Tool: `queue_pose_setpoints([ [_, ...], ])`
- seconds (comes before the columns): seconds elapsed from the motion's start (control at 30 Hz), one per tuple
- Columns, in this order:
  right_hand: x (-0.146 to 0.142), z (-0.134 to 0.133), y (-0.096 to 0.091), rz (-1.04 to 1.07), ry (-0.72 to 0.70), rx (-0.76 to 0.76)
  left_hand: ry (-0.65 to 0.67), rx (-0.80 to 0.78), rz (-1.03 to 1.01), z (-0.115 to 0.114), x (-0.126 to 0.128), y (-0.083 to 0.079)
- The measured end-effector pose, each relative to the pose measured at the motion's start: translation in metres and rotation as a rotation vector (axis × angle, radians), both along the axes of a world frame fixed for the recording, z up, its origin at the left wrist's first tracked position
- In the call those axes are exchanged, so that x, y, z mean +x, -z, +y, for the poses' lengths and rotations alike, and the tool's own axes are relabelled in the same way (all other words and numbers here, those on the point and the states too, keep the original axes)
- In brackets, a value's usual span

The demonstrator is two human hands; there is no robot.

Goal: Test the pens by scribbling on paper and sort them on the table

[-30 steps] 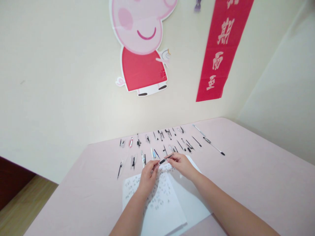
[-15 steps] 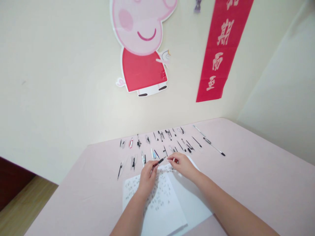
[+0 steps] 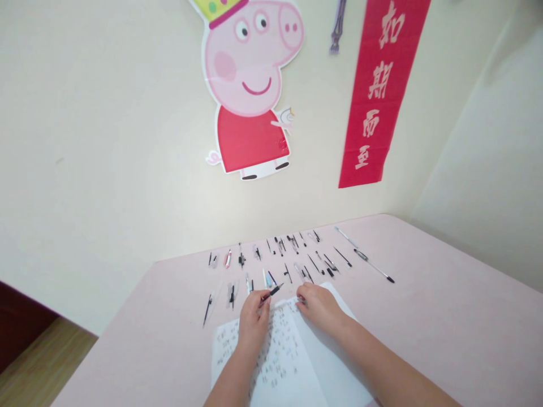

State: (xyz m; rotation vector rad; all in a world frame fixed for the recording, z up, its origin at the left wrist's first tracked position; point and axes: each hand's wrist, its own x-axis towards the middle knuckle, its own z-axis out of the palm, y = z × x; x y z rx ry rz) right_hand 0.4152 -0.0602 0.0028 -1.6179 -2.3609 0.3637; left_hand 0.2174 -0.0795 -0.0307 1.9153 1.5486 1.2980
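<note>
My left hand point(image 3: 254, 317) is closed around a pen point(image 3: 275, 291) with a dark grip, its tip pointing up and to the right. Just right of that tip, my right hand point(image 3: 319, 306) rests at the top of the paper, fingers curled in; whatever they may hold is hidden. Beneath both hands lies an open notebook or folded sheets point(image 3: 303, 356), handwriting covering the left side and the right side mostly blank. Beyond the paper are pen parts, among them a thin black refill point(image 3: 288, 273) and a blue-tinted piece point(image 3: 268, 280).
Several pens, refills and caps lie in rough rows toward the wall, including a pink pen point(image 3: 228, 259) and a long clear pen point(image 3: 373, 265) at right. The pink table point(image 3: 445, 316) meets a wall bearing a cartoon pig cutout point(image 3: 254, 138) and red banner point(image 3: 375, 107).
My right hand has drawn away from the pen tip, down onto the paper's top edge. The left hand keeps the pen. The view has tilted upward, showing more of the wall.
</note>
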Motion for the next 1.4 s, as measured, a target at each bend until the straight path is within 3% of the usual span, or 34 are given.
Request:
queue_pose_setpoints([
  [0.57,-0.002,-0.001,-0.002,-0.169,-0.053,-0.001,-0.005,-0.012,0.029,0.001,0.001,0.002],
  [0.77,-0.001,-0.001,-0.003,-0.135,-0.054,-0.025,-0.003,-0.011,0.034,0.000,0.001,0.002],
  [0.97,0.000,0.000,-0.004,0.039,-0.033,-0.015,-0.006,0.000,0.024,0.000,0.002,0.000],
  [1.13,-0.001,0.004,-0.001,0.325,0.012,-0.008,-0.002,-0.008,0.019,0.000,0.002,0.000],
  [1.4,-0.002,0.015,0.005,0.762,0.100,-0.151,-0.005,-0.008,0.032,0.000,0.002,0.000],
])
